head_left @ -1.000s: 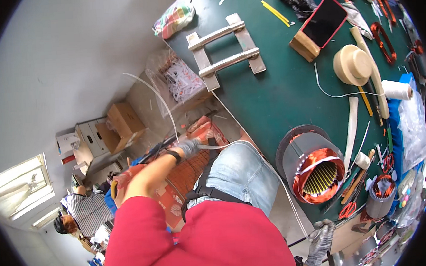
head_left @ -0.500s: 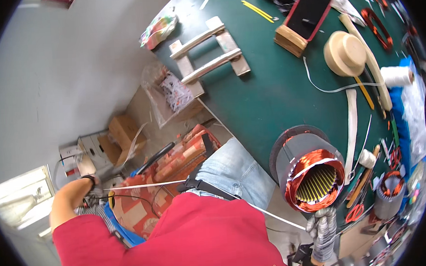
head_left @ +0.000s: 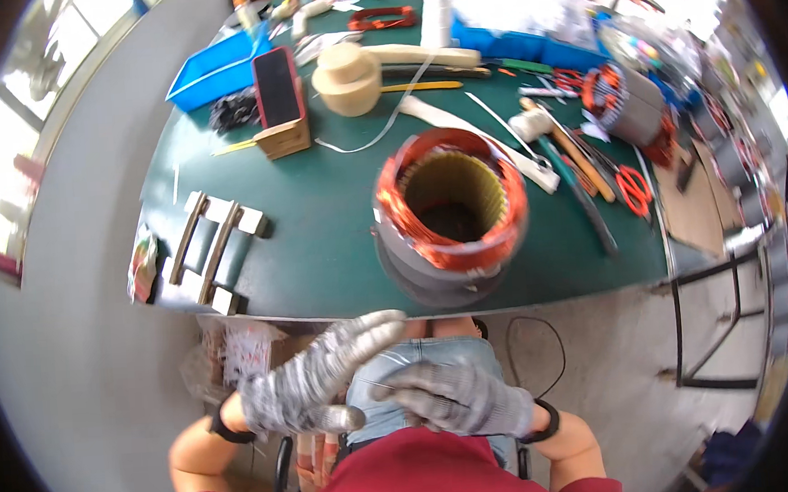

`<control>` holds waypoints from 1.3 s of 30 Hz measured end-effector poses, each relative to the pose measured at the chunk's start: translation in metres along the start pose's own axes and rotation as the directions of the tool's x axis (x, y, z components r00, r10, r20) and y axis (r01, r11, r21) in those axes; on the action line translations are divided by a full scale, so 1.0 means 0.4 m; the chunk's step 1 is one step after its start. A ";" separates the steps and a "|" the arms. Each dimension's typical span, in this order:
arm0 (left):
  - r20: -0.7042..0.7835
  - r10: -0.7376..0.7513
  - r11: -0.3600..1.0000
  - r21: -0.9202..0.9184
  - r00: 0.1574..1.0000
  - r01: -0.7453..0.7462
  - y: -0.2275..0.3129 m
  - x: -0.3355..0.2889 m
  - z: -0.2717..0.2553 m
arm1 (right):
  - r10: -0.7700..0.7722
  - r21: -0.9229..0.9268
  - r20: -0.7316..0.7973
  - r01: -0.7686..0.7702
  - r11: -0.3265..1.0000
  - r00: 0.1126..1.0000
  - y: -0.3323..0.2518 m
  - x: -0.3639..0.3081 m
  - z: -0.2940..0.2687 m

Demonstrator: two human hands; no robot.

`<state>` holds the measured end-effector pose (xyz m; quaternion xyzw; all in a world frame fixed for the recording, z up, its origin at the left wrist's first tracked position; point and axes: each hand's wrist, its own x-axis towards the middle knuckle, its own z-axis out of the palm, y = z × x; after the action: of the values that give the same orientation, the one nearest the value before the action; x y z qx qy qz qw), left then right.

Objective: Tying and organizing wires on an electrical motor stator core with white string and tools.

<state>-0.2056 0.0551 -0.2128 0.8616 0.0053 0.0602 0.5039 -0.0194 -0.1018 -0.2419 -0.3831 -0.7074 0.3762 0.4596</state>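
Note:
Both my hands wear grey-and-white knit gloves and hover over my lap, just off the near table edge. My left hand (head_left: 321, 377) has its fingers stretched toward the upper right and its thumb apart, with nothing seen in it. Beside it, my right hand (head_left: 462, 397) points leftward, fingers loosely extended and slightly bent; no object shows in it. In front of them a motor stator (head_left: 453, 259) stands on the table, its grey shell topped by a ring of copper windings, with yellowish slot liners inside the bore. Neither hand touches it.
On the green table (head_left: 320, 223) lie a wooden frame (head_left: 218, 243), a phone on a wooden stand (head_left: 281, 140), a cream stepped disc (head_left: 346, 79), a white strip (head_left: 378, 137), red-handled scissors (head_left: 632, 191) and a mallet (head_left: 531, 126). Another stator (head_left: 633, 105) sits at right.
My view has swung from the left side back to the table. My left hand, earlier stretched far out with a white strip, and my right hand, earlier by the stator, are now close together over my lap.

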 end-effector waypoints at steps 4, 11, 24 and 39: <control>-0.084 -0.311 0.812 -0.542 0.947 0.218 0.087 -0.003 0.096 | -0.144 -0.159 -0.181 0.115 0.980 0.973 0.013 -0.018 0.121; 0.062 -0.169 0.956 -0.232 0.984 0.179 0.210 0.105 0.059 | 0.085 0.153 -0.360 -0.031 0.988 0.929 -0.074 -0.053 0.034; -0.218 0.430 0.394 0.918 0.876 0.035 -0.026 0.305 -0.026 | 0.501 0.546 -0.540 -0.172 0.820 0.676 0.014 -0.089 -0.141; -0.290 0.025 0.173 0.944 0.957 0.281 0.070 0.335 -0.056 | -0.134 -0.429 -0.828 -0.460 0.777 0.545 0.025 -0.006 -0.198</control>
<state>-0.0763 0.0701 -0.1643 0.9652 0.1759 0.1030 -0.1636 0.0577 -0.0855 -0.2282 -0.7061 -0.4468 -0.0501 0.5471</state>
